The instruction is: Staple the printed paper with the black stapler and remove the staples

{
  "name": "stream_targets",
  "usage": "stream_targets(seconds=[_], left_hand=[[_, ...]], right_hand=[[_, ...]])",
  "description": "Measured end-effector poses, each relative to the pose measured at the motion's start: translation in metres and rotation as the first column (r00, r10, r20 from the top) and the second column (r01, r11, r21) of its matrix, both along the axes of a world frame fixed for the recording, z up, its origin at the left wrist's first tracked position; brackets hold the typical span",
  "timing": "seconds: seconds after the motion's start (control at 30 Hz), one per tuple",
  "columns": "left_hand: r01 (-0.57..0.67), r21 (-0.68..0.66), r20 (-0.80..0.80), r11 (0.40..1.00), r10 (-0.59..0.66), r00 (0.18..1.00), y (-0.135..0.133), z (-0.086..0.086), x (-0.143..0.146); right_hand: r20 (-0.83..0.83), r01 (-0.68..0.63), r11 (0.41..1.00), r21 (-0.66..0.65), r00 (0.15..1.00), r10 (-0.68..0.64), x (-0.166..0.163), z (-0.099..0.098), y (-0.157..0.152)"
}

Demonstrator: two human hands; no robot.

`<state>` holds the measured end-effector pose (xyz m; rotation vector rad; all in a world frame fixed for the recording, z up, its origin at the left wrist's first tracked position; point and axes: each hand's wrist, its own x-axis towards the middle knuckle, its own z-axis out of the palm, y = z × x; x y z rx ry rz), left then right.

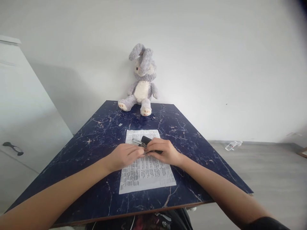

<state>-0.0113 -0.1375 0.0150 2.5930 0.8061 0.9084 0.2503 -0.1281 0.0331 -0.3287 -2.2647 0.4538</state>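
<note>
The near edge of the dark blue, white-veined, marble-patterned table (194, 187) runs just before the person's lap; anything small that slips toward it could roll off to the floor. Farther in lies a white, densely printed rectangular paper sheet (153, 179), flat, its far part beneath both hands. Forearm or wrist pressure could crease it or drag it askew, as nothing else appears to weigh it down.

Over the sheet, the right hand (165, 150) is closed around a black, elongated, stapler-like device (145, 140) with a slim silver metal channel (137, 141) sticking out to the far left. The left hand (127, 156) meets it from the left, fingers curled and thumb drawn in; its fingertips are hidden, so whether it pinches a part of the device or something smaller, I cannot tell. If the channel is loose or sprung, a slack hold could let it snap back, nip a finger or spill small contents.

Beyond, a small pale scrap (120, 125) lies left of centre. At the far edge sits a grey-lilac plush rabbit (142, 91), well apart from the hands and unlikely to interfere.
</note>
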Motion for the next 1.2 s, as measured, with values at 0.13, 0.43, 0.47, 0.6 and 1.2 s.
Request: stream_targets(seconds=[0.13, 0.43, 0.47, 0.6, 1.2], left_hand=[[-0.057, 0.135, -0.018, 0.989, 0.060, 0.998, 0.008, 0.000, -0.003], [-0.546, 0.054, -0.139, 0.836, 0.547, 0.825, 0.084, -0.010, -0.063], [-0.580, 0.081, -0.158, 0.811, 0.585, 0.796, 0.092, -0.015, -0.068], [-0.611, 0.107, -0.297, 0.785, 0.611, 0.734, 0.104, -0.029, -0.074], [-0.493, 0.025, -0.115, 0.870, 0.492, 0.863, 0.097, -0.023, -0.066]], right_hand=[[-0.064, 0.091, 0.995, -0.033, 0.994, -0.093, 0.008, 0.006, 0.007], [0.398, 0.695, 0.719, 0.025, 0.653, -0.644, 0.096, -0.014, 0.090], [0.449, 0.716, 0.698, 0.029, 0.614, -0.649, 0.103, -0.019, 0.097], [0.466, 0.728, 0.685, 0.036, 0.594, -0.656, 0.114, -0.033, 0.113], [0.135, 0.769, 0.630, -0.115, 0.640, -0.757, 0.091, -0.022, 0.095]])
